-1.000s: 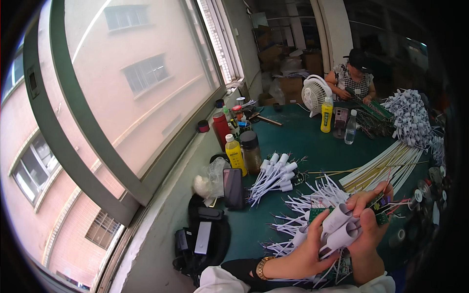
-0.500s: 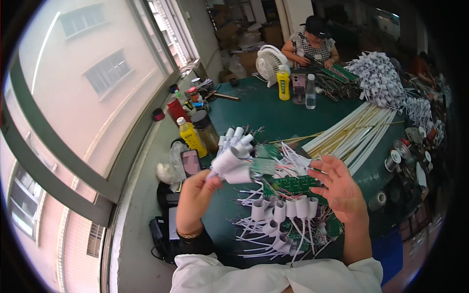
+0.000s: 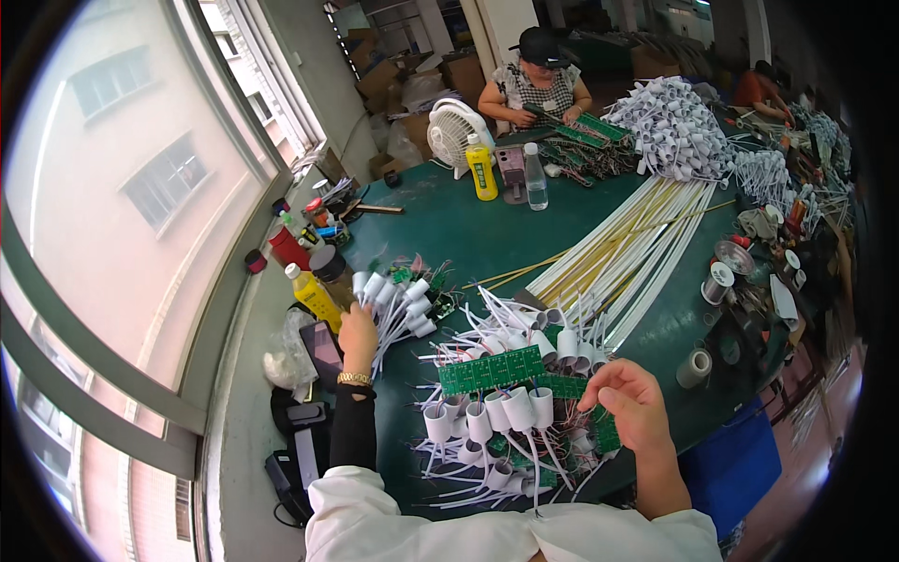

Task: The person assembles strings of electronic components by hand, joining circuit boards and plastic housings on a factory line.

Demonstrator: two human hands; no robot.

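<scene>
My left hand (image 3: 358, 339) is at the left end of a bundle of white plastic tubes with wires (image 3: 414, 292), its fingers closed about the bundle's edge; the fingertips are partly hidden. My right hand (image 3: 632, 405) hovers right of the near pile, fingers curled loosely and apart, with nothing visible in it. Between my hands, a green circuit board strip (image 3: 492, 371) lies across the near pile. In front of it stand several wired white tubes (image 3: 518, 409), their cables trailing toward me.
A yellow bottle (image 3: 314, 296) and a phone (image 3: 321, 350) are left of my hand. Long white strips (image 3: 623, 253) run toward a heap of white tubes (image 3: 679, 131). A co-worker (image 3: 538, 84) sits across the green table, behind a fan (image 3: 456, 136). Wire spools (image 3: 718, 281) line the right edge.
My left hand has carried the white tubes left and away from me to the bundle by the bottles. My right hand has come down slightly, its fingers more curled. The view has shifted.
</scene>
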